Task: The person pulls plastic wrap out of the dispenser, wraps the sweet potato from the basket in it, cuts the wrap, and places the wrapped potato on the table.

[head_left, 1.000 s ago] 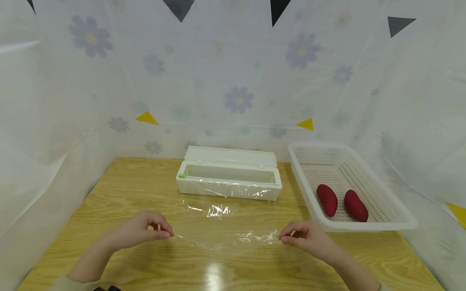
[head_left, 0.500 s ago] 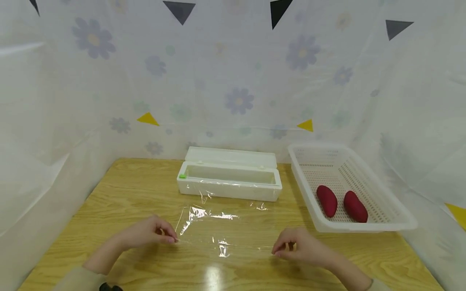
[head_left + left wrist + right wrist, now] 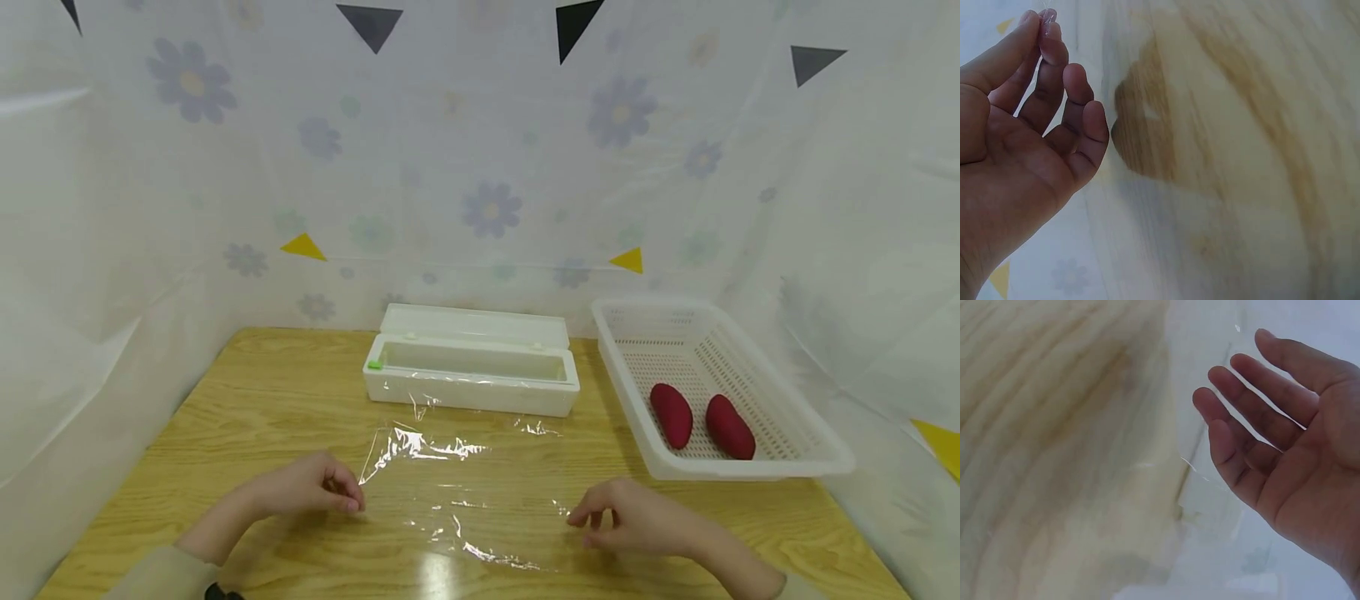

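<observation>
A clear sheet of plastic wrap (image 3: 450, 500) runs from the front of a white wrap dispenser box (image 3: 472, 392) toward me over the wooden table. At its left front corner my left hand (image 3: 311, 486) is low over the table; in the left wrist view, thumb and forefinger of the left hand (image 3: 1035, 112) pinch a shiny bit of the wrap. Beside the right edge of the wrap is my right hand (image 3: 637, 517). The right wrist view shows the right hand (image 3: 1291, 425) with thumb and fingers apart and nothing between them.
The dispenser's lid (image 3: 476, 325) stands raised at the back, and a green slider (image 3: 374, 365) sits at its left end. A white perforated basket (image 3: 750, 468) at the right holds two dark red sweet-potato-shaped objects (image 3: 672, 416). Plastic sheeting walls (image 3: 450, 150) surround the table (image 3: 255, 400).
Both hands have come lower and nearer to me with the wrap. The right thumb and fingers have parted from it, and its front edge now lies loose, closer to the table's front.
</observation>
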`<state>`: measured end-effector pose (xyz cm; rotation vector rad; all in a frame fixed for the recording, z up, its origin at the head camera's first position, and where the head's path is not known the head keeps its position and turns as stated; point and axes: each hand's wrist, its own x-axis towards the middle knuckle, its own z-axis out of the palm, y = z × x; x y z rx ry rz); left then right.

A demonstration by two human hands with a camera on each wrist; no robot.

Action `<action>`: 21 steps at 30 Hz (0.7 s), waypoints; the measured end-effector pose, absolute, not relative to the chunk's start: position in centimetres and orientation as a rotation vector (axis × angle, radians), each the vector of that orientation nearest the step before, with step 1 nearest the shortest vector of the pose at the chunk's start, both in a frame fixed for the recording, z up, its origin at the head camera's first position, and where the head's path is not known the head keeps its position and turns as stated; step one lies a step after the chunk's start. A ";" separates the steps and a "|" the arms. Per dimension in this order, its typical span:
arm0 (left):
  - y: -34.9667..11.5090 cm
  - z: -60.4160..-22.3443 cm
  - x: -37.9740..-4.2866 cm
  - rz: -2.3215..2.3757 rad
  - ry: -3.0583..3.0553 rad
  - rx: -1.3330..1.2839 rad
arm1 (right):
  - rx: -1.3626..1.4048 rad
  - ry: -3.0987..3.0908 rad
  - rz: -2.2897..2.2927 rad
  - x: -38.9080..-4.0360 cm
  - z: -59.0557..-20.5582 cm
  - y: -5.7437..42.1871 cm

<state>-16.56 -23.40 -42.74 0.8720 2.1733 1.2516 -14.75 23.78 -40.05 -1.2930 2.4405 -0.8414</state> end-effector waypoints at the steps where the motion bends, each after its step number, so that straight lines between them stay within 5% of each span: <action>1: -23.4 -42.8 -16.5 1.256 2.167 0.878 | -1.301 2.451 -0.846 -14.7 -39.7 23.9; 21: -23.5 -44.0 -16.3 1.286 2.176 0.920 | -0.903 2.842 -1.002 -17.7 -33.2 29.8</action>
